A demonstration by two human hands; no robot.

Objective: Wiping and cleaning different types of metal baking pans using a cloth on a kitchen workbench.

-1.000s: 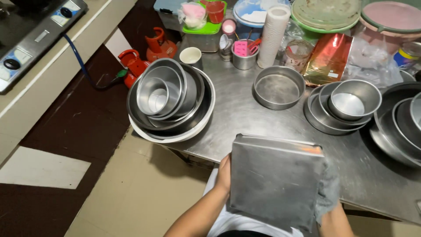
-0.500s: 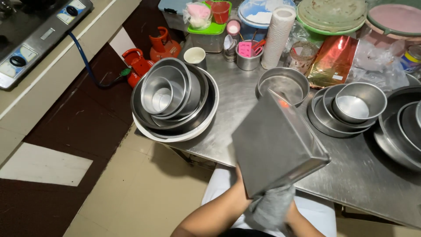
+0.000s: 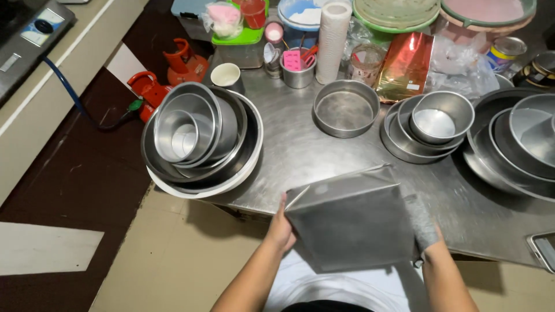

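Head view looks down on a square metal baking pan held over the near edge of a steel table, its flat underside turned up towards the camera. The left hand grips the pan's left edge, fingers curled around the rim. The right hand is at the pan's right edge with a grey cloth wrapped about it; it seems to be closed on the pan through the cloth, though the fingers are mostly hidden. Beyond the pan's far edge sits a single round cake tin. To the pan's far left is a nest of round metal bowls, overhanging the table's edge. To the pan's far right lies a smaller stack of round tins, with another stack of wide pans just beside it. Further back from the pan stand a white paper roll and a red foil bag.
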